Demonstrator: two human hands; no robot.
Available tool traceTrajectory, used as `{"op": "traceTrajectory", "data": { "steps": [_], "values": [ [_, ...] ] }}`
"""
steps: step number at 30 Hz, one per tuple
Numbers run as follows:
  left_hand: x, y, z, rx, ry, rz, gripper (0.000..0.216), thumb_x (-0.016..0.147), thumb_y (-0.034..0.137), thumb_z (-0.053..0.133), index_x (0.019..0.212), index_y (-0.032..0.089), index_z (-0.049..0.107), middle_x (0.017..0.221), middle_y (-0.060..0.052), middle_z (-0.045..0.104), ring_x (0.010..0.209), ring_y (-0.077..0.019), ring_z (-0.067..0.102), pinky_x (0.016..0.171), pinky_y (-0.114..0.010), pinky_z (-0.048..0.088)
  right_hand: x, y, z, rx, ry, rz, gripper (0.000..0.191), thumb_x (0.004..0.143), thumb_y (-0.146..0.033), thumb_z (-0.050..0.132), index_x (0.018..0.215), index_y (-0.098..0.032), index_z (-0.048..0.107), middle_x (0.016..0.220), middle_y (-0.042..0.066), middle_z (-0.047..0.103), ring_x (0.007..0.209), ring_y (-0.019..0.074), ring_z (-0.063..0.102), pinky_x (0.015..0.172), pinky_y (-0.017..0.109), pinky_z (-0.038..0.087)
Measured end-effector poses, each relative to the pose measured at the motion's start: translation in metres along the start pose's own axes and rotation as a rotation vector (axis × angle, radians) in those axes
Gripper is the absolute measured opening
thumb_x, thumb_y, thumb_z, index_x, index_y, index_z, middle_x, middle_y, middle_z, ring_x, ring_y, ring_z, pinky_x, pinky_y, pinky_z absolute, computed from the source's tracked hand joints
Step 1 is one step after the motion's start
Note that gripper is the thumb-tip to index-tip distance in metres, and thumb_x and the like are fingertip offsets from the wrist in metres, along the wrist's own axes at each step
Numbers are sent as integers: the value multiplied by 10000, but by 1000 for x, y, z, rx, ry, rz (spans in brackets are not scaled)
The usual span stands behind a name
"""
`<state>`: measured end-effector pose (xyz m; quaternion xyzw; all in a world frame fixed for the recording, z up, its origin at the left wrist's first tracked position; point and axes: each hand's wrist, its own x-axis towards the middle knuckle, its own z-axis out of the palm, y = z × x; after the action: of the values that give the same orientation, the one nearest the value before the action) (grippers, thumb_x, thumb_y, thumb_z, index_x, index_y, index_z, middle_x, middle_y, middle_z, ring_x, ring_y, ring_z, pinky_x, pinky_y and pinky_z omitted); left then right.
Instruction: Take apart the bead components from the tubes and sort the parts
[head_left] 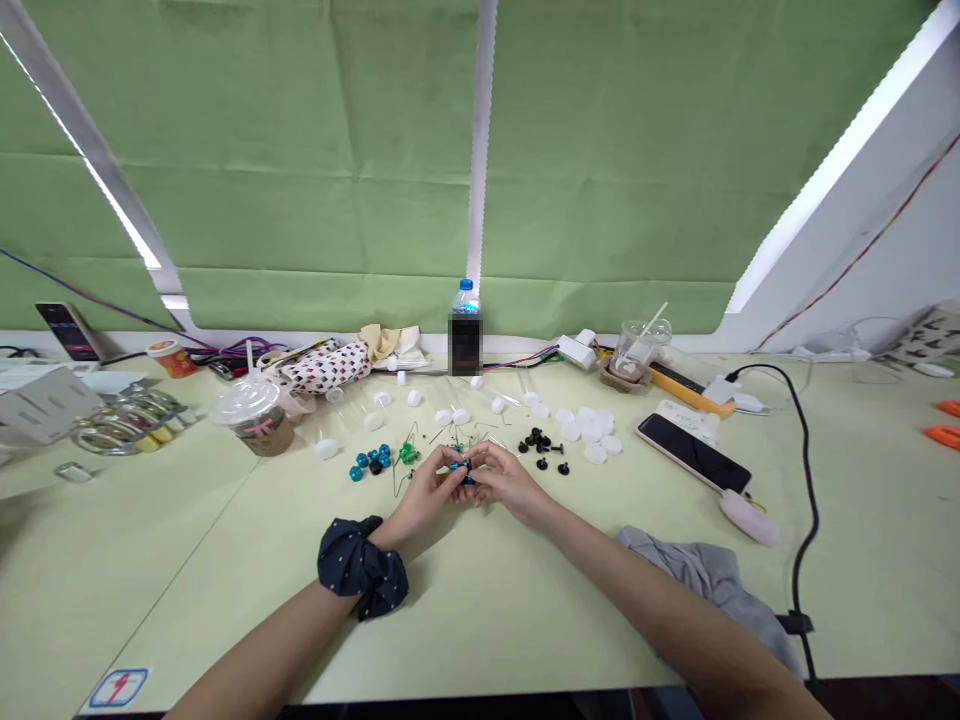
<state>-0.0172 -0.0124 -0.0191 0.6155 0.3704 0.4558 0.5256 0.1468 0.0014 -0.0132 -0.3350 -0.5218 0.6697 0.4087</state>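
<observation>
My left hand [429, 490] and my right hand [504, 478] meet over the middle of the pale green table [225, 560], fingers pinched together on a small blue part [463, 467] held between them. A dark dotted scrunchie [361, 578] sits on my left wrist. Just left of the hands lie several blue beads [370, 461], a green piece [407, 453] and thin bent wires [401, 480]. To the right lie small black parts [541, 443] and white round caps [589, 430].
A water bottle [465, 330] stands at the back. A lidded drink cup [253, 412] is at the left, a phone [693, 452] and black cable [804, 470] at the right. Grey cloth [697, 575] lies near my right forearm. Patterned fabric [330, 365] lies behind.
</observation>
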Motion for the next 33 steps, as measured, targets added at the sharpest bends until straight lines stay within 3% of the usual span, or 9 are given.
{"op": "traceTrajectory", "data": {
  "steps": [13,25,29,33],
  "values": [
    [-1,7,-1,-45,-56,30,266,818,364,610,967,173,501,843,-38,604,702,-140,614,645,-284,448,0,-3,-1,99,-16,35,324,706,-360,701,917,-191,521,671,-23,579,538,116,578,489,243,448],
    [-2,7,5,-70,37,-16,290,804,405,614,929,167,508,692,8,559,583,-103,533,563,-239,398,3,7,0,-148,39,-180,312,763,-435,643,896,-198,490,796,-6,552,534,95,563,455,226,404],
    [-2,4,4,-122,44,-20,273,812,393,608,943,175,508,806,-2,554,616,-88,520,584,-229,397,0,2,4,-129,-13,-225,271,801,-407,610,918,-209,466,775,-12,549,617,124,606,511,236,405],
    [-2,0,4,-146,51,-44,261,825,397,590,948,181,510,722,23,517,599,-83,491,572,-215,370,-3,-3,8,-130,-71,-258,244,811,-386,602,911,-210,464,751,-15,550,664,140,618,593,267,435]
  ]
}}
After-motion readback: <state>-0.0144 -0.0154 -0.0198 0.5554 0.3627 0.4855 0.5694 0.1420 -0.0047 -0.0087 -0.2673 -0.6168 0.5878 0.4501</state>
